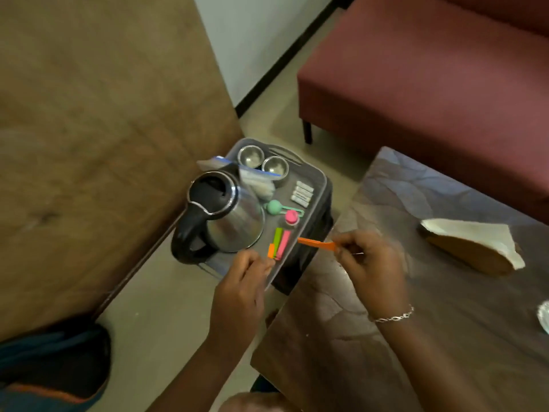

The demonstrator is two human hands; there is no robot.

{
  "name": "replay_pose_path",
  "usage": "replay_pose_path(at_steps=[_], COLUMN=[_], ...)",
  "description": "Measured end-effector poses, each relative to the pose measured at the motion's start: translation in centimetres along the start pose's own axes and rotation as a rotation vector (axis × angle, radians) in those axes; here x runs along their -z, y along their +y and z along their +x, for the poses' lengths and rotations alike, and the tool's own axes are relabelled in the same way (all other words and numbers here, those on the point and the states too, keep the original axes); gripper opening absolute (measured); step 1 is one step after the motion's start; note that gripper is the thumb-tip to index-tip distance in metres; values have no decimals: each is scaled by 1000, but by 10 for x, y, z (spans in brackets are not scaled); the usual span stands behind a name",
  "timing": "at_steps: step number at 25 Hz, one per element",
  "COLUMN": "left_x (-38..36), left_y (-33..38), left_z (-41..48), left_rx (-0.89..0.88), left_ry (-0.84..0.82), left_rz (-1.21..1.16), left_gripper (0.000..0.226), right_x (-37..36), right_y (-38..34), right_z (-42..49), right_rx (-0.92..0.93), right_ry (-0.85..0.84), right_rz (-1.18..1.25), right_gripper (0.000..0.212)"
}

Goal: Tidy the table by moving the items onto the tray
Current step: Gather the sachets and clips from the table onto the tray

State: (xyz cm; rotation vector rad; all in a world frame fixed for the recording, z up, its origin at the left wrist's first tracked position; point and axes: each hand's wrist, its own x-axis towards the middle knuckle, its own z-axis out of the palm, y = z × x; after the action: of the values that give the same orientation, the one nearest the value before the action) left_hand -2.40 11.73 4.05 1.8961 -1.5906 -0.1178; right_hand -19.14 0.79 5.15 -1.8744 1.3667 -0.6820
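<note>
Between thumb and forefinger of the right hand [368,263]: an orange stick [315,242], pinched by its near end, held level and pointing left, tip at the right rim of the tray [322,179]. Remaining fingers curled in toward the palm, knuckles up. Wrist reaching in from the lower right, above the table [371,352], with a thin bracelet [393,317] around it.

Left hand [242,282] at the tray's near corner, back of the hand up, fingers curled, fingertips right beside a short orange piece [271,250]. Too blurred to tell whether gripping the rim, the piece, or nothing. Forearm rising from the bottom edge of the view.

On the tray, next to that orange piece: a green stick [277,237] and a pink stick [284,244], lying side by side. Just behind them, a pink ball [291,217] and a green ball [274,206], each on a thin loop. Farther back, near the right rim, a row of small white cylinders [302,193]. At the far end, two steel bowls [251,156] side by side. In front of the bowls, a clear bag [257,181] with a blue strip, leaning against the kettle [234,221]. Kettle upright, steel with black lid and handle, filling the tray's left half.

Tray resting on a dark stand [315,230], just left of the table. On the table, well apart from both hands, a brown envelope [469,254] with white paper on top. Behind the table, a red sofa [430,84].
</note>
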Motion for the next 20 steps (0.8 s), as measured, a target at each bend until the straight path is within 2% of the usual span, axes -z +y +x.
replay_pose_path(at_steps=[6, 9, 12, 13, 16, 20], left_x=[18, 24, 27, 27, 26, 27], left_y=[-54, -68, -80, -83, -90, -95], left_z=[-20, -27, -31, -32, -34, -34], left_rx=[87, 117, 123, 126, 146, 151], left_ry=[-13, -31, -26, -24, -27, -33], left_rz=[72, 68, 56, 56, 69, 92], left_gripper=[21, 20, 16, 16, 21, 22], right_x=[-103, -139, -160, -166, -186, -206], right_y=[-15, -13, -8, -7, -5, -8], right_z=[44, 58, 63, 59, 38, 17], right_rx=[127, 232, 270, 283, 235, 195], right_ry=[-110, -152, -301, -361, -566, -725], right_rz=[-176, -350, -563, -602, -586, -553], right_gripper=[9, 11, 27, 27, 13, 22])
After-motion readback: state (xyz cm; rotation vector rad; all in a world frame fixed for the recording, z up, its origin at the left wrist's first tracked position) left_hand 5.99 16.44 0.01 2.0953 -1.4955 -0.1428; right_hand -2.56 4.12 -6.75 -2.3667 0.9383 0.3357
